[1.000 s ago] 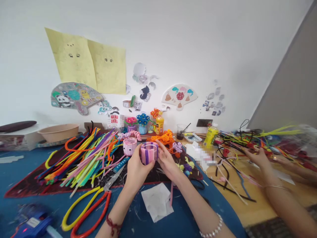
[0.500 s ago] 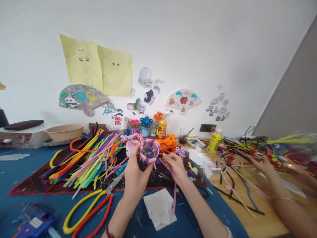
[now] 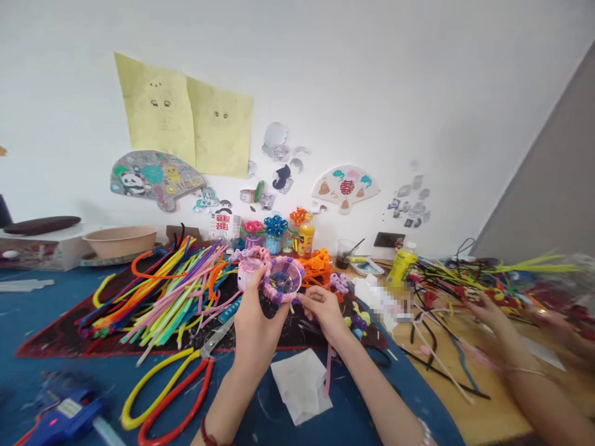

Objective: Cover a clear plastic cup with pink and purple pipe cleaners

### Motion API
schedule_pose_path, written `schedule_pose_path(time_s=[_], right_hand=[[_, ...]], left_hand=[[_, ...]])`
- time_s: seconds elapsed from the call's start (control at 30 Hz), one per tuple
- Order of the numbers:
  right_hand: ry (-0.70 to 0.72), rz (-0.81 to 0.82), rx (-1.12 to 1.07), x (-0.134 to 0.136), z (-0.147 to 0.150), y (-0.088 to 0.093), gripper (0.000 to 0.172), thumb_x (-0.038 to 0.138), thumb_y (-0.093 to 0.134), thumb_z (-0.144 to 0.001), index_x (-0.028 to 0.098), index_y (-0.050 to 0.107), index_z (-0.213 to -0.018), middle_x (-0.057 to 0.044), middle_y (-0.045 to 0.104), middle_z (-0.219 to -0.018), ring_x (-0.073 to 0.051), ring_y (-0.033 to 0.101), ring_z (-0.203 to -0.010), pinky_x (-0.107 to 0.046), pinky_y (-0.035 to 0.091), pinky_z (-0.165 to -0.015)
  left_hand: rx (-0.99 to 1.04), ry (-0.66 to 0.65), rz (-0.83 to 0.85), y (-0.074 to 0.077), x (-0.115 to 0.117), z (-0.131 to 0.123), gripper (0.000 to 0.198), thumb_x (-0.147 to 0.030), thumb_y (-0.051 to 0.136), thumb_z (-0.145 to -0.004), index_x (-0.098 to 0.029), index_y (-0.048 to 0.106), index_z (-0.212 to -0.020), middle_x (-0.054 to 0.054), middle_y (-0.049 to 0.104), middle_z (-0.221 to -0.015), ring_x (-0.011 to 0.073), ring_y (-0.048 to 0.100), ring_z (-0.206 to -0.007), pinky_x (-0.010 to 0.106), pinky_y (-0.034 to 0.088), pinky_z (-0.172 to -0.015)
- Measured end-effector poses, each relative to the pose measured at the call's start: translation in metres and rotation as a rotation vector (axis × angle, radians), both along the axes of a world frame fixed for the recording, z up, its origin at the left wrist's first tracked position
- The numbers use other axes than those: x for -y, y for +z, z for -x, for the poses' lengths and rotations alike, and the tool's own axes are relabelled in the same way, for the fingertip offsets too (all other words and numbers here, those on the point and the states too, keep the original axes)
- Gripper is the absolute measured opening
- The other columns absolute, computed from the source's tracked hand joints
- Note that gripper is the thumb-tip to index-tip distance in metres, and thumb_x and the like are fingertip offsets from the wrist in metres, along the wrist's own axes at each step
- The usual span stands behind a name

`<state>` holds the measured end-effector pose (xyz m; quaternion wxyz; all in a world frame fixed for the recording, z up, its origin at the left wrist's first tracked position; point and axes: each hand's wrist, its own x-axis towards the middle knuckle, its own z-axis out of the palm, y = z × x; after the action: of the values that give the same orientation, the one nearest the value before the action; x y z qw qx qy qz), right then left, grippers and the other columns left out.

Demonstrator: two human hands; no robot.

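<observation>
My left hand (image 3: 258, 316) holds a clear round cup (image 3: 285, 277) whose rim is wrapped with pink and purple fuzzy stems, fingers and thumb round its side. At the cup's lower right, my right hand (image 3: 323, 313) pinches with thumb and forefinger at the fuzzy ring; what lies between the fingertips is too small to name. A pink fuzzy stem (image 3: 328, 371) hangs below my right hand. Just left of the cup stands a small pink-and-white pot (image 3: 248, 272), partly hidden by my left fingers.
Coloured fuzzy stems (image 3: 171, 297) lie at left, scissors (image 3: 162, 396) and a blue glue gun (image 3: 69, 415) in front. White paper (image 3: 303, 385) lies between my forearms. Bottles (image 3: 305, 235) and fuzzy flowers (image 3: 276, 227) stand behind. Another person's hands (image 3: 493, 319) work at right.
My right hand has come in closer to the cup's rim, its fingertips now at the ring. The cup is turned slightly, its opening more toward the camera.
</observation>
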<state>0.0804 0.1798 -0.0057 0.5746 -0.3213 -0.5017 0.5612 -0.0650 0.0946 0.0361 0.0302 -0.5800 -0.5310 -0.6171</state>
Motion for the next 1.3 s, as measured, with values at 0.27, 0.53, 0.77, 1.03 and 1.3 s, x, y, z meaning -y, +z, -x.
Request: schedule_pose_path(time_s=[0.27, 0.53, 0.77, 1.03, 1.3], right_hand=[[-0.023, 0.000, 0.013, -0.0005, -0.0009, 0.0006, 0.039, 0.039, 0.089, -0.054, 0.016, 0.060, -0.061, 0.005, 0.055, -0.045, -0.006, 0.046, -0.038, -0.017, 0.032, -0.036], [-0.037, 0.002, 0.026, -0.0005, -0.0009, -0.0002, 0.040, 0.041, 0.089, -0.053, 0.016, 0.059, -0.061, 0.005, 0.055, -0.045, -0.007, 0.046, -0.037, -0.017, 0.032, -0.036], [-0.046, -0.006, 0.038, -0.0008, -0.0020, -0.0006, 0.041, 0.043, 0.089, -0.055, 0.016, 0.058, -0.061, 0.004, 0.057, -0.049, -0.008, 0.049, -0.039, -0.018, 0.034, -0.036], [-0.027, -0.018, 0.068, -0.0011, -0.0010, -0.0016, 0.040, 0.045, 0.088, -0.054, 0.016, 0.061, -0.062, 0.000, 0.063, -0.051, -0.009, 0.051, -0.040, -0.019, 0.036, -0.038], [-0.013, -0.050, 0.117, -0.0001, -0.0009, 0.0008, 0.040, 0.050, 0.085, -0.057, 0.014, 0.071, -0.068, -0.006, 0.070, -0.060, -0.011, 0.055, -0.045, -0.023, 0.043, -0.042]], left_hand=[[-0.007, 0.013, -0.033, -0.0009, -0.0014, -0.0002, 0.061, -0.024, 0.071, -0.079, -0.023, 0.045, -0.134, 0.009, 0.064, -0.127, 0.0243, 0.065, -0.113, 0.033, 0.052, -0.095], [-0.018, 0.017, -0.068, 0.0010, 0.0016, -0.0007, 0.062, -0.023, 0.072, -0.079, -0.023, 0.045, -0.134, 0.010, 0.062, -0.131, 0.0235, 0.064, -0.115, 0.032, 0.052, -0.096], [-0.014, 0.020, -0.053, -0.0006, -0.0002, 0.0000, 0.061, -0.022, 0.072, -0.078, -0.023, 0.045, -0.133, 0.009, 0.064, -0.127, 0.0238, 0.064, -0.114, 0.034, 0.052, -0.097], [-0.013, 0.006, -0.032, -0.0021, -0.0004, 0.0019, 0.062, -0.023, 0.072, -0.078, -0.023, 0.044, -0.134, 0.010, 0.063, -0.128, 0.0239, 0.064, -0.115, 0.034, 0.052, -0.096], [0.013, 0.013, 0.041, 0.0032, 0.0006, 0.0024, 0.058, -0.026, 0.069, -0.080, -0.023, 0.045, -0.133, 0.009, 0.063, -0.127, 0.0240, 0.064, -0.113, 0.034, 0.051, -0.095]])
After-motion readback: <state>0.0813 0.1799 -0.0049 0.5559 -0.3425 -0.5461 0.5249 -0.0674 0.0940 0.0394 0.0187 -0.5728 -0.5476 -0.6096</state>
